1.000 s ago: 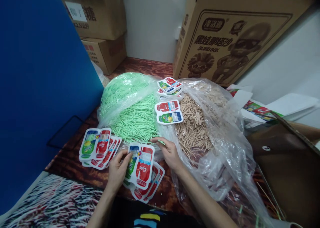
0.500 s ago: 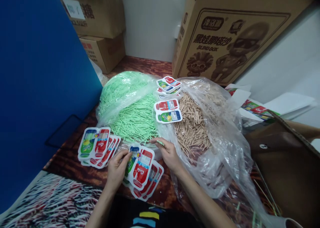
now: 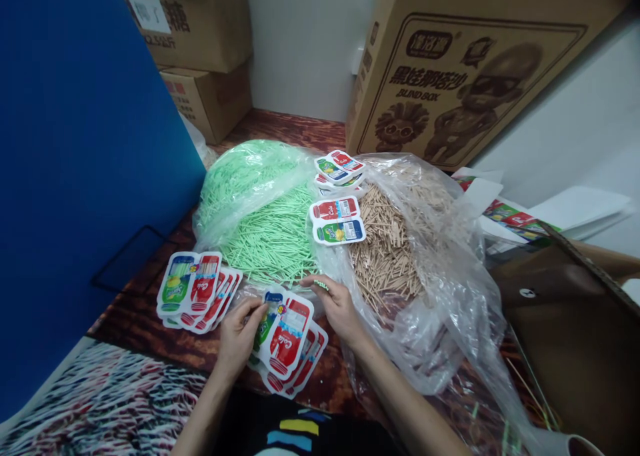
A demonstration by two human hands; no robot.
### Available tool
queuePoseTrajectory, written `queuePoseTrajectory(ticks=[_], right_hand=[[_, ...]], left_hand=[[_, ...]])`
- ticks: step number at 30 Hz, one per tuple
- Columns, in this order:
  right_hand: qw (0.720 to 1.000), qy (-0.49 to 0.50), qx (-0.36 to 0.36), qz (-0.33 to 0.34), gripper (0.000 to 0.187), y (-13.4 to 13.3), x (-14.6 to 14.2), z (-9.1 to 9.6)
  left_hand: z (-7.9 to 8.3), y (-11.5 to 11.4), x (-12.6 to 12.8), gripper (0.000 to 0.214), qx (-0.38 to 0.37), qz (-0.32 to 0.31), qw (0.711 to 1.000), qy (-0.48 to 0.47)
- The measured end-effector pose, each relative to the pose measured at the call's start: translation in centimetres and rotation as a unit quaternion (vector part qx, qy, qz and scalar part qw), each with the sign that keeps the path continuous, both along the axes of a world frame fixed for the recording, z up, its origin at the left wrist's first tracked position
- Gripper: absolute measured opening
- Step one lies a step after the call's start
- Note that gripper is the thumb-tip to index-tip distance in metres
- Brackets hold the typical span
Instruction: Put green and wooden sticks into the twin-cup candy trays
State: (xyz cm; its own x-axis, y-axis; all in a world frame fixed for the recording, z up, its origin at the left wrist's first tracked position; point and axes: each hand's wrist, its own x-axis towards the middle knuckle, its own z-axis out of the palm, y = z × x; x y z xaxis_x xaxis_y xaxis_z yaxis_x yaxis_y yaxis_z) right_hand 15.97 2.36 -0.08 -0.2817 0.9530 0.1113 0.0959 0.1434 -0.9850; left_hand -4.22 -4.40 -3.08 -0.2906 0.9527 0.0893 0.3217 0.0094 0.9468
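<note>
My left hand (image 3: 237, 336) grips a bottle-shaped blister packet (image 3: 286, 333) printed red and green, held over a small stack of like packets (image 3: 305, 369). My right hand (image 3: 336, 304) is pinched on a few green sticks (image 3: 321, 285) at the near edge of the pile of green sticks (image 3: 265, 229) in a clear plastic bag. Just right of that hand lies a pile of tan wooden sticks (image 3: 387, 249) in another clear bag. A fanned stack of packets (image 3: 197, 293) lies left of my left hand.
More packets (image 3: 337, 221) rest on top between the two piles, with others (image 3: 337, 168) behind them. A blue panel (image 3: 75, 143) stands at left. Cardboard boxes (image 3: 460, 63) stand behind. A brown bag (image 3: 575, 323) sits at right. A patterned cloth (image 3: 100, 403) covers the near left.
Both hands have stayed almost in place. The packet in my left hand has tilted and shifted slightly right; the camera moved a little.
</note>
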Motion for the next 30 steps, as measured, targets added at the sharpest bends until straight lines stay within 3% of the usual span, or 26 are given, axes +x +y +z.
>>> queuePoseTrajectory(ticks=[7,10,14,17,22,30], right_hand=[[1.000,0.016,-0.022,-0.004,0.018,0.0,-0.2,0.1],[0.994,0.079,-0.073,-0.007,0.018,0.5,-0.1,0.4],[0.952,0.244,-0.186,-0.014,0.021,1.9,0.3,1.5],[0.914,0.314,-0.257,0.006,0.017,2.9,0.6,2.4],[0.872,0.359,-0.331,0.026,0.009,3.4,0.5,2.3],[0.879,0.328,-0.346,0.021,0.012,2.3,0.5,2.0]], left_hand=[[0.2,0.3,0.7,0.015,0.018,-0.038,0.999,0.011],[0.5,0.7,1.6,0.014,0.029,-0.076,0.997,0.006],[1.1,1.3,2.9,0.014,0.047,-0.132,0.990,0.001],[1.4,1.6,3.5,0.014,0.044,-0.150,0.988,0.002],[1.4,1.8,4.0,0.016,0.038,-0.155,0.987,-0.029],[1.1,1.8,4.7,0.017,0.003,-0.107,0.988,-0.114]])
